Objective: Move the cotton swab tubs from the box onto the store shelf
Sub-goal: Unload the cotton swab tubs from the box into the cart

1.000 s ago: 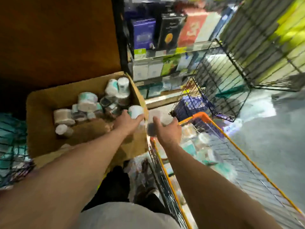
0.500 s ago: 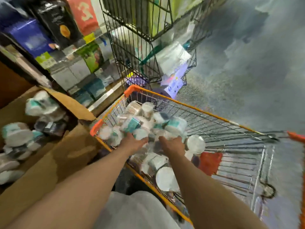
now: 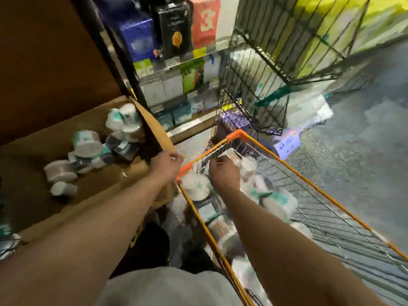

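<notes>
At left centre, cotton swab tubs lie in the box. My left hand hangs loosely curled, empty; my right hand curls over another, grip unclear. Light, stiff, I judge: clasp the sides.

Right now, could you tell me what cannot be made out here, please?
Head view, right hand: its back hides whether it holds anything.
Head view, tubs in the box: labels blurred by motion.
Head view, cart: near end cut off by the bottom edge.
</notes>
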